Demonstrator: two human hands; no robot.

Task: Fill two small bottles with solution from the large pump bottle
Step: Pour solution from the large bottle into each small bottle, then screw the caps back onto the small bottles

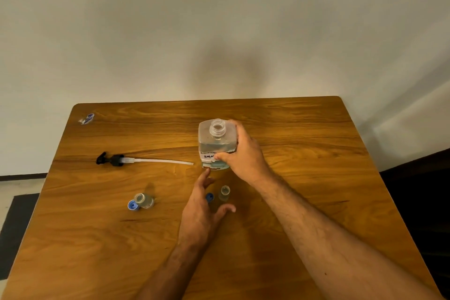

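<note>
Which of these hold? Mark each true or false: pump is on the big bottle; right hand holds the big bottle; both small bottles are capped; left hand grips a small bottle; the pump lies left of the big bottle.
1. The pump is on the big bottle. False: it lies on the table, and the bottle's neck is open.
2. The right hand holds the big bottle. True.
3. Both small bottles are capped. False: the left small bottle and right small bottle are open, a blue cap beside each.
4. The left hand grips a small bottle. False: its fingers are spread and hold nothing.
5. The pump lies left of the big bottle. True.
</note>
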